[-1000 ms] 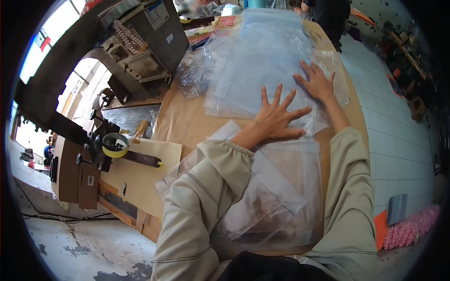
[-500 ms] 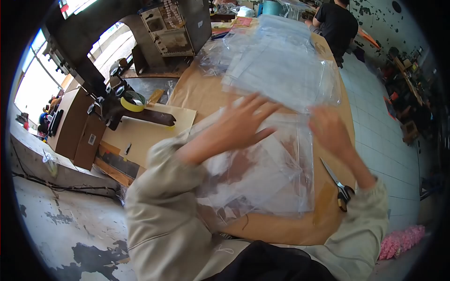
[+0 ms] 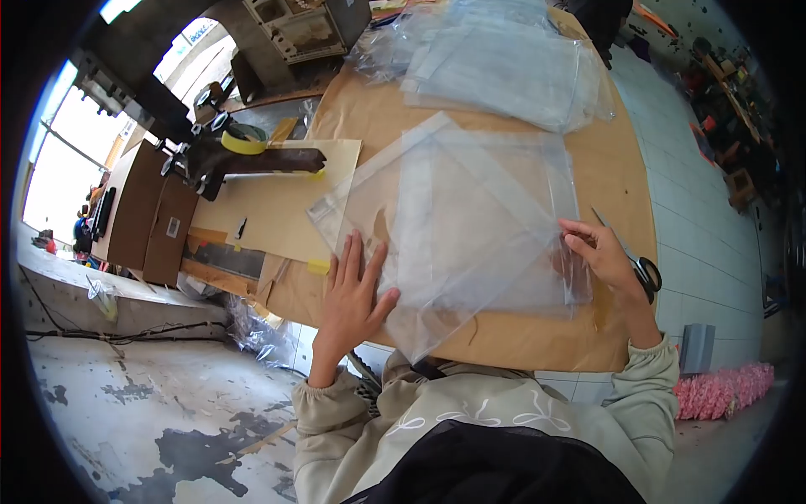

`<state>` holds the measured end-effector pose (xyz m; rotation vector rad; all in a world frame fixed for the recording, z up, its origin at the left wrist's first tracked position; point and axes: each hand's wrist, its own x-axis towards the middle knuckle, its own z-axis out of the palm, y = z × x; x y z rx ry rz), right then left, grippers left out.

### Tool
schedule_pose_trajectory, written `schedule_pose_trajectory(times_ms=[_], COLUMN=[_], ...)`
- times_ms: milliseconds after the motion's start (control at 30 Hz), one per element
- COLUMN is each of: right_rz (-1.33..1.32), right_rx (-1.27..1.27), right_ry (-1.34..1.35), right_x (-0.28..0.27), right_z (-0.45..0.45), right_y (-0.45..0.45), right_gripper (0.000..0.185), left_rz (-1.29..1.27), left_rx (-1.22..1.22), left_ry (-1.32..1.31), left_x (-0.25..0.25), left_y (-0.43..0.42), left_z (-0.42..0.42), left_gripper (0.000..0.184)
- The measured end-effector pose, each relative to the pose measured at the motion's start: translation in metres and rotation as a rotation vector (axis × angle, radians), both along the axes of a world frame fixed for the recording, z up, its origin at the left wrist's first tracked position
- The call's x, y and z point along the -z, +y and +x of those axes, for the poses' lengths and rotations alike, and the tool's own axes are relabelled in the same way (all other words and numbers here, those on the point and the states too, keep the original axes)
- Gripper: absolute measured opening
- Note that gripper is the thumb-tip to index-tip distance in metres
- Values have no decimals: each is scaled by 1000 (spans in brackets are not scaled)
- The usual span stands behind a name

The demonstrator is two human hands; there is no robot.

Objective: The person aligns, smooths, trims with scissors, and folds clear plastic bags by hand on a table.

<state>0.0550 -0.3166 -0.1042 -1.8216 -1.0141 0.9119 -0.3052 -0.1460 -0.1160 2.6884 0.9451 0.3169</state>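
Note:
Two clear plastic sheets (image 3: 470,210) with seamed edges lie overlapping on the brown-covered table (image 3: 537,349), the upper one turned at an angle. My left hand (image 3: 357,286) rests flat at their left side, fingers spread and pointing away from me. At the right side, my right hand (image 3: 606,256) has thumb and forefinger pinched together on the edge of the plastic. Just beyond that hand lies a pair of scissors (image 3: 645,277) with black handles, partly hidden behind it.
A stack of clear plastic (image 3: 504,71) covers the table's far end. To the left stands a dark machine with an arm (image 3: 269,161) and a yellow tape roll (image 3: 243,144) over a tan board (image 3: 336,202). A cardboard box (image 3: 164,227) and pink bundle (image 3: 726,391) are at the sides.
Both hands have come down onto the plastic, the left moving nearer to me and the right pinching the edge. The upper sheet now lies flatter and angled. My view has tilted downward.

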Motion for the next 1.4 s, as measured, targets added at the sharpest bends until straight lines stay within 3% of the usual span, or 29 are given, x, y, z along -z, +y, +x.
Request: schedule_pose_trajectory(times_ms=[167, 367, 467, 567, 633, 667, 767, 867, 1000, 1133, 1167, 1233, 1300, 1400], right_rz=[68, 230, 223, 483, 589, 620, 394, 201, 410, 564, 688, 663, 479, 320], right_rx=[102, 7, 218, 714, 872, 916, 909, 626, 314, -52, -45, 212, 547, 397], right_ry=[-116, -180, -245, -381, -450, -425, -300, -696, -840, -584, -495, -422, -383, -653], right_x=[2, -15, -37, -14, 5, 12, 12, 9, 2, 9, 10, -5, -6, 4], right_z=[-10, -19, -39, -77, -109, -124, -161, -164, -158, -134, -124, -104, -69, -4], right_y=[7, -4, -44, -86, -97, -99, -105, -120, -110, -116, -111, -108, -92, -66], right_gripper=[20, 14, 15, 21, 25, 26, 22, 15, 7, 18, 30, 30, 27, 35], left_rz=[51, -180, -61, 92, -119, -114, -64, 31, 10, 35, 106, 17, -8, 93], left_rx=[71, 201, 172, 103, 156, 274, 455, 534, 603, 665, 695, 723, 748, 788], left_ry=[-41, -169, -306, -305, -431, -324, -169, -154, -353, -416, -486, -439, -390, -325], left_x=[5, -9, -8, -26, -36, -47, -41, -23, 7, 26, 24, 9, 4, 7], left_y=[5, 20, 25, 3, -32, -50, -89, -107, -128, -112, -106, -106, -108, -111], left_z=[-1, 16, 24, 17, 15, 17, 27, 47, 79, 87, 87, 83, 84, 84], left_gripper=[66, 64, 64, 67, 71, 71, 73, 73, 66, 50, 51, 57, 62, 67])
